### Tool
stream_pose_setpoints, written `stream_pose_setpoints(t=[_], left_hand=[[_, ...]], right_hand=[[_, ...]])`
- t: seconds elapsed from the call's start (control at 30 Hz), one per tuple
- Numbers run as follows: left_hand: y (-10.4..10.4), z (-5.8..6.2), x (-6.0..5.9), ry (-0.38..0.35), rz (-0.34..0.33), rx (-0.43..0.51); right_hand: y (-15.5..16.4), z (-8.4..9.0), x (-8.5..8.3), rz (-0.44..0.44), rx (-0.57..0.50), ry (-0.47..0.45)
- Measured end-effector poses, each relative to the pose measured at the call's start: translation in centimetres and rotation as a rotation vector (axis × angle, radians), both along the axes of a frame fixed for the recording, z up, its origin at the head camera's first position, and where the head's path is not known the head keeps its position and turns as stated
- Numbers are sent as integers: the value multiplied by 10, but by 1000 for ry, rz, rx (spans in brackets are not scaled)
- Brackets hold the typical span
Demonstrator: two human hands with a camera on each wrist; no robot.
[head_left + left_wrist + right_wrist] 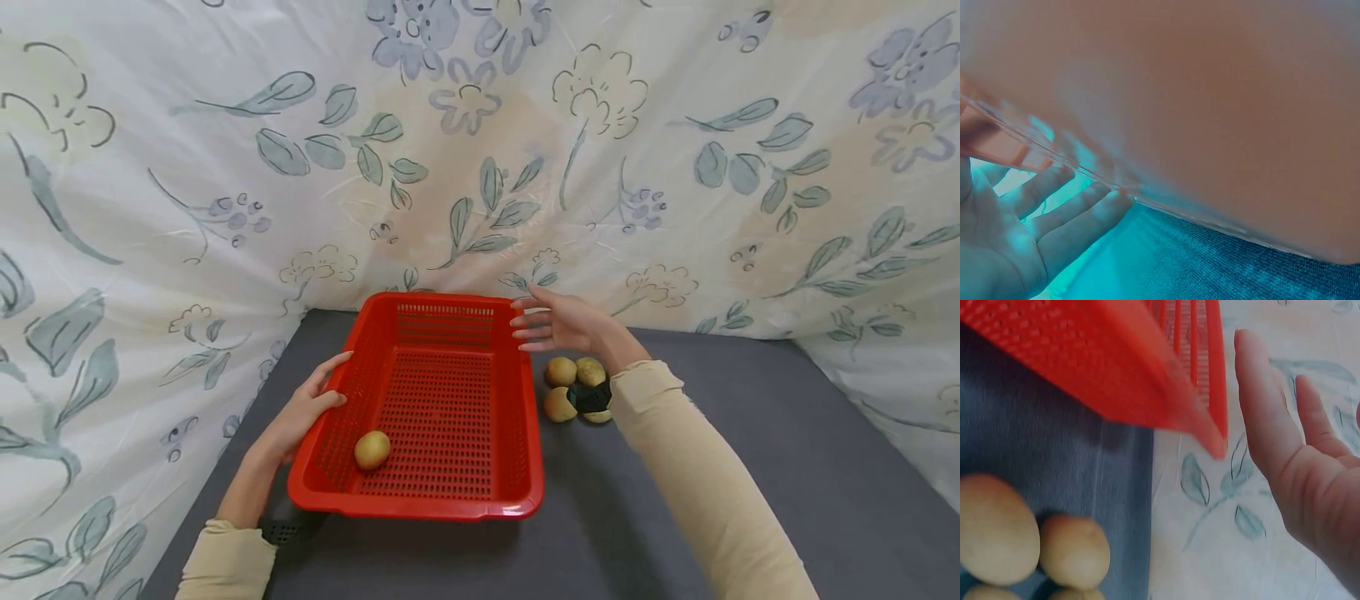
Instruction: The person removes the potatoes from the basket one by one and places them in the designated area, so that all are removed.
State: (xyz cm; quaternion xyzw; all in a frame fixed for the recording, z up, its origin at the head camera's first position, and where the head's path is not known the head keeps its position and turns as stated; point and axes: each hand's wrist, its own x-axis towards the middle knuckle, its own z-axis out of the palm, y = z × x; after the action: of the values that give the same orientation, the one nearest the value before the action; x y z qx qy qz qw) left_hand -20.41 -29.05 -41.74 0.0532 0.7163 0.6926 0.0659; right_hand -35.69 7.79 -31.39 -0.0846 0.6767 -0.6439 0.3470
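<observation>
We see the red perforated plastic basket (442, 400) lying on the grey bench (750, 467), its long axis running away from us, between our hands. Our left hand (303, 412) rests flat-fingered against its left wall; our right hand (558, 323) hovers spread just beside the far right corner. One yellow potato (372, 450) sits inside, nearer the left hand.

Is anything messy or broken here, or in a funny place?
Nothing is spilled or broken. One potato lies alone in the red basket, while the other potatoes sit in a heap on the grey table beside it, partly hidden by the right wrist.
</observation>
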Motion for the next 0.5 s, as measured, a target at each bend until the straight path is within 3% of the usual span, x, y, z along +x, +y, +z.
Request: stream_pose_setpoints(t=[0.5], left_hand=[[2,0,0,3,1,4]], right_hand=[[-68,-14,12,13,17,-39]])
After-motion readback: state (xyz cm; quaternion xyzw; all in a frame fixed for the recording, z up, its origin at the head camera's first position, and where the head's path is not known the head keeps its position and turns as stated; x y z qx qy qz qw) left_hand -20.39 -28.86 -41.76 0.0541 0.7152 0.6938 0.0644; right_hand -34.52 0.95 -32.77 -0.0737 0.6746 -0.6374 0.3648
